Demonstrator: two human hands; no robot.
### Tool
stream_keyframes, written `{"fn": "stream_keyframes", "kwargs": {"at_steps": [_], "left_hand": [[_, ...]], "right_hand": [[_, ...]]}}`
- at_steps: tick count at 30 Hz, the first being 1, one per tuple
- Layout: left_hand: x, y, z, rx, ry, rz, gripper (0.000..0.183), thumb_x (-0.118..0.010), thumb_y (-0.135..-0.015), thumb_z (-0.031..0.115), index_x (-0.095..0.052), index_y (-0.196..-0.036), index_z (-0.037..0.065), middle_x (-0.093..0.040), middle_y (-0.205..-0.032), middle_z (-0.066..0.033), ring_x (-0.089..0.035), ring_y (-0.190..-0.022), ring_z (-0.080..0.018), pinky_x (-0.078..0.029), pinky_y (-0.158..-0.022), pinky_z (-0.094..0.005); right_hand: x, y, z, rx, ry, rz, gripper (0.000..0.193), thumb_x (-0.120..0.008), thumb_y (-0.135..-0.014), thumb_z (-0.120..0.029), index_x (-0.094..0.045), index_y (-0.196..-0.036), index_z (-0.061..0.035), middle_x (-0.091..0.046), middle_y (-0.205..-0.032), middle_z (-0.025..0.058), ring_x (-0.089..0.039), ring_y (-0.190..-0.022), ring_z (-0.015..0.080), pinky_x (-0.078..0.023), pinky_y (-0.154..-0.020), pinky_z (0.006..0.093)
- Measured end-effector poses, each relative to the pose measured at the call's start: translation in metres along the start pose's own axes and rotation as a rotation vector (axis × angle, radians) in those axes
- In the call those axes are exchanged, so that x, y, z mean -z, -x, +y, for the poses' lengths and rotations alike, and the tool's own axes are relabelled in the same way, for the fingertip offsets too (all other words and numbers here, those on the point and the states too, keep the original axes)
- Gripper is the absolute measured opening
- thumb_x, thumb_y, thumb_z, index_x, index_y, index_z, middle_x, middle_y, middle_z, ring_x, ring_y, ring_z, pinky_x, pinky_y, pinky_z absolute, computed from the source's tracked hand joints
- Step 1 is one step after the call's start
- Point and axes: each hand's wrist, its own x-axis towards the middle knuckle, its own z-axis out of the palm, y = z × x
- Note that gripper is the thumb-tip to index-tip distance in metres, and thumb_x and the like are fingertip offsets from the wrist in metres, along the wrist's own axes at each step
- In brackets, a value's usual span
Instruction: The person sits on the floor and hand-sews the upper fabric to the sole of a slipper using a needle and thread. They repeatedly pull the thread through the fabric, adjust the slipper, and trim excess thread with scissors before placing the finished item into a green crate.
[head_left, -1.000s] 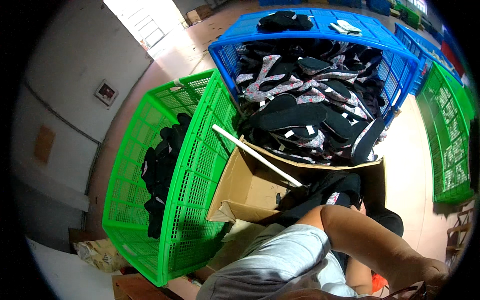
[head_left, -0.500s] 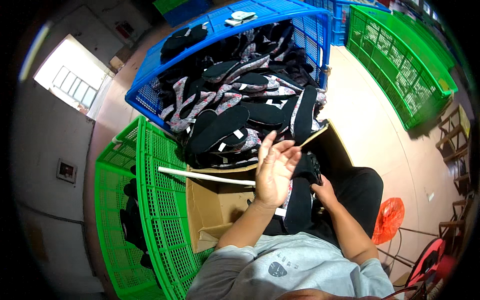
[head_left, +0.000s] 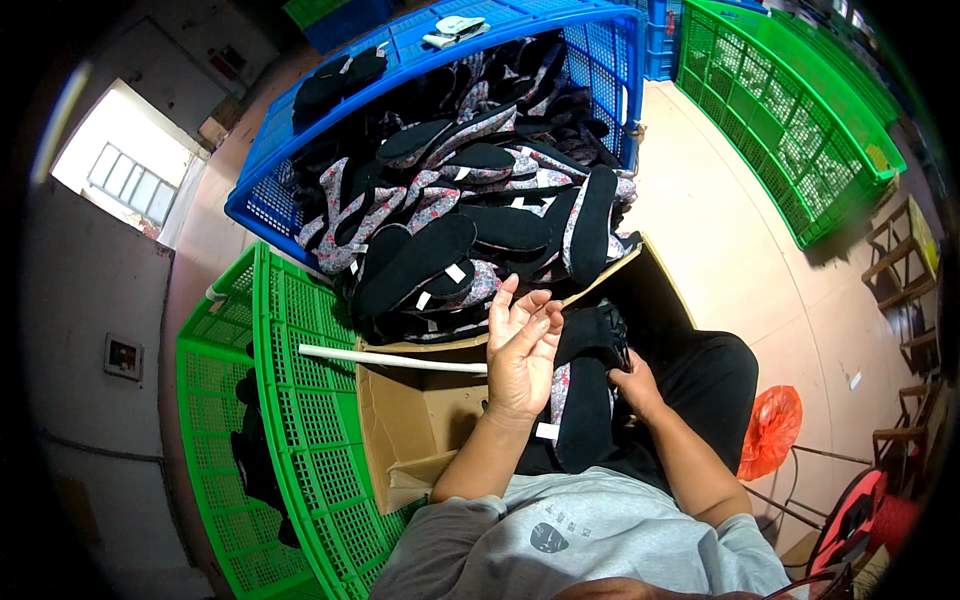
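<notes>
My left hand (head_left: 521, 350) is raised above my lap, palm turned up, fingers apart and slightly curled, with nothing in it. Behind its wrist, a white rod (head_left: 395, 360) reaches left across an open cardboard box (head_left: 400, 400). My right hand (head_left: 636, 384) is closed at the edge of a black slipper (head_left: 588, 415) on my lap; the fingertips are partly hidden. The slipper shows a dark sole, a floral-patterned side and a white tag (head_left: 547, 431). Dark material (head_left: 590, 335) lies at its far end, its shape unclear.
A tipped blue crate (head_left: 245, 200) ahead spills a pile of similar slippers (head_left: 420, 262). Green crates stand at the left (head_left: 300, 400) and far right (head_left: 780, 120). At right are a red plastic bag (head_left: 772, 430) and wooden stools (head_left: 900, 260).
The whole view has shifted slightly, so the scene sits further left. My left hand stays raised, its fingers slightly more curled. The right hand keeps its hold on the slipper.
</notes>
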Motion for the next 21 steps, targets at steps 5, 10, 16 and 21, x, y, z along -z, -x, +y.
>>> {"fn": "stream_keyframes", "kwargs": {"at_steps": [5,10,16,21], "left_hand": [[-0.0038,0.0012,0.0043,-0.015,-0.014,0.011,0.070,-0.056,-0.083,-0.012,-0.032,-0.145,0.011,-0.053,-0.121,-0.0140,-0.056,-0.108,-0.0227,-0.051,-0.092,-0.0335],[-0.0074,0.0034,0.0068,-0.016,0.016,-0.037,0.074,-0.055,-0.084,-0.015,-0.030,-0.147,0.014,-0.051,-0.123,-0.0099,-0.055,-0.109,-0.0190,-0.050,-0.092,-0.0333],[-0.0102,0.0064,0.0089,-0.044,0.033,-0.043,0.075,-0.056,-0.083,-0.017,-0.031,-0.147,0.014,-0.051,-0.124,-0.0097,-0.054,-0.109,-0.0182,-0.050,-0.092,-0.0340],[-0.0103,0.0080,0.0105,-0.025,0.065,-0.067,0.074,-0.055,-0.083,-0.019,-0.032,-0.146,0.014,-0.051,-0.123,-0.0098,-0.054,-0.109,-0.0177,-0.049,-0.094,-0.0328]], "right_hand": [[-0.0047,0.0006,-0.0060,0.019,-0.041,-0.012,0.018,-0.063,-0.079,-0.005,-0.061,-0.097,-0.0040,-0.061,-0.084,-0.0006,-0.055,-0.078,0.0123,-0.045,-0.075,0.0275],[-0.0031,-0.0013,0.0006,-0.004,-0.019,0.006,0.017,-0.063,-0.078,-0.005,-0.059,-0.095,-0.0039,-0.058,-0.083,-0.0010,-0.053,-0.078,0.0119,-0.044,-0.074,0.0279],[-0.0044,0.0005,-0.0048,0.008,-0.007,0.018,0.016,-0.063,-0.079,-0.005,-0.059,-0.094,-0.0033,-0.056,-0.083,-0.0009,-0.052,-0.078,0.0121,-0.044,-0.074,0.0286],[-0.0042,0.0004,-0.0016,0.008,-0.027,0.025,0.017,-0.064,-0.079,-0.004,-0.059,-0.095,-0.0032,-0.056,-0.084,-0.0010,-0.052,-0.078,0.0119,-0.044,-0.074,0.0284]]}}
